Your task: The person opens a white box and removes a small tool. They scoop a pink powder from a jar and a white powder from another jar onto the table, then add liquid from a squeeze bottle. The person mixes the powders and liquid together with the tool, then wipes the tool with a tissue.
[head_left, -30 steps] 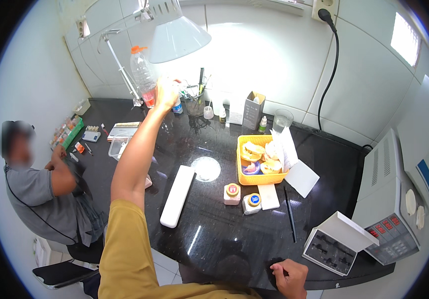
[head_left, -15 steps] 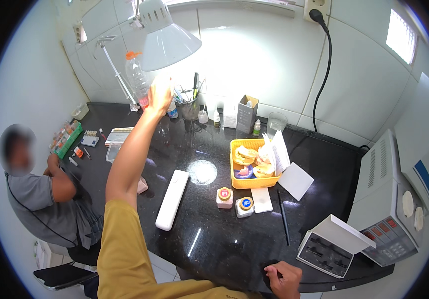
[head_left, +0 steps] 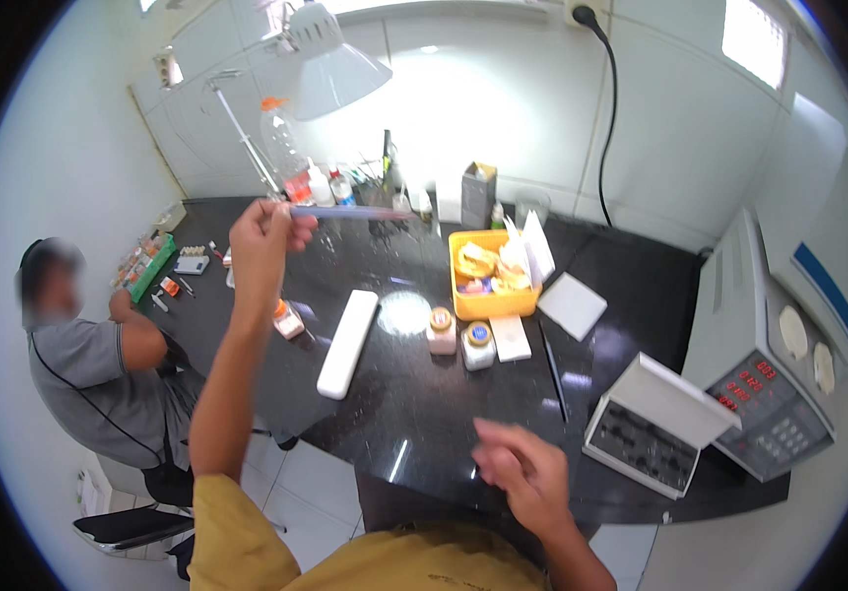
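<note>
My left hand point(head_left: 271, 231) is raised over the left part of the black counter point(head_left: 424, 414). Its thumb and fingers pinch one end of a slender bluish-grey pen-like tool point(head_left: 340, 212), which points right; its reddish far end is blurred. Near the front edge, my right hand point(head_left: 527, 478) hovers with its fingers loosely curled, and nothing shows in them. Beyond it stand a jar with a gold-and-red lid point(head_left: 442, 333) and one with a blue-topped lid point(head_left: 478, 347). A long white case point(head_left: 348, 345) lies between my hands. Left of the case is an orange-capped jar point(head_left: 287, 320).
A yellow basket point(head_left: 493, 303) holds dental models. A dark thin stick point(head_left: 553, 369) lies near an open box point(head_left: 641, 455), beside a grey machine point(head_left: 764, 394). A lamp point(head_left: 340, 79) hangs above bottles at the back. Another person point(head_left: 114, 364) sits at the left.
My left hand has drawn back from the bottles and pen holder at the rear and now holds the slender tool. My right hand has risen and moved forward over the counter. The view has shifted.
</note>
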Available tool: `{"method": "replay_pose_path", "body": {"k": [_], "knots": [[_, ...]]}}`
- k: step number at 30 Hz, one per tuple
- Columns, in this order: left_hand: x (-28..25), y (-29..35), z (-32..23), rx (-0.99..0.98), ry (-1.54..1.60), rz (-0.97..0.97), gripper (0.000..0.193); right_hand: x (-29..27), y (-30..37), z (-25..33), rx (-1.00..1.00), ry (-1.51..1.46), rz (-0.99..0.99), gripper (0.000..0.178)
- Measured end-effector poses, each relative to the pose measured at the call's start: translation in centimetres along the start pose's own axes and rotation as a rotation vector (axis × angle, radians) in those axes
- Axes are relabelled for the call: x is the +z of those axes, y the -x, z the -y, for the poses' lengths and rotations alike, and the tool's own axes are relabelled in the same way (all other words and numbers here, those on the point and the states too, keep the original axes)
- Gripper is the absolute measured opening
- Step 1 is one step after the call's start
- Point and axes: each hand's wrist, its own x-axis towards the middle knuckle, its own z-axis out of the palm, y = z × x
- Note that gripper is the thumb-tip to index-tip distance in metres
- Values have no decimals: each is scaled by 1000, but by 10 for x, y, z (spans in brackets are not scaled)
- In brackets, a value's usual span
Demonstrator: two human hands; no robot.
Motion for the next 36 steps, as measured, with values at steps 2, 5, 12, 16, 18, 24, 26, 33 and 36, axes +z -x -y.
{"method": "replay_pose_path", "body": {"k": [2,5,12,16,18,24,26,33,36], "knots": [[17,86,-34,-101,88,86,18,28,-21,4,134,-280,106,61],[27,192,-49,-191,143,158,18,76,-23,-2,-73,-516,64,58],[32,277,-38,220,-132,349,30,23,21,5,-144,202,91,21],[13,253,-82,1008,-911,825,43,2,37,12,-310,753,337,11],[13,259,-82,830,-995,1247,29,-4,42,15,-375,848,456,14],[-5,236,-78,569,-712,1418,18,-52,67,39,-350,971,534,19],[-16,210,-49,498,-866,1224,20,-99,82,31,-274,993,266,21],[61,141,48,34,-522,524,78,-81,52,32,-118,813,89,23],[76,133,55,-63,-433,548,70,-68,32,28,-187,791,15,18]]}}
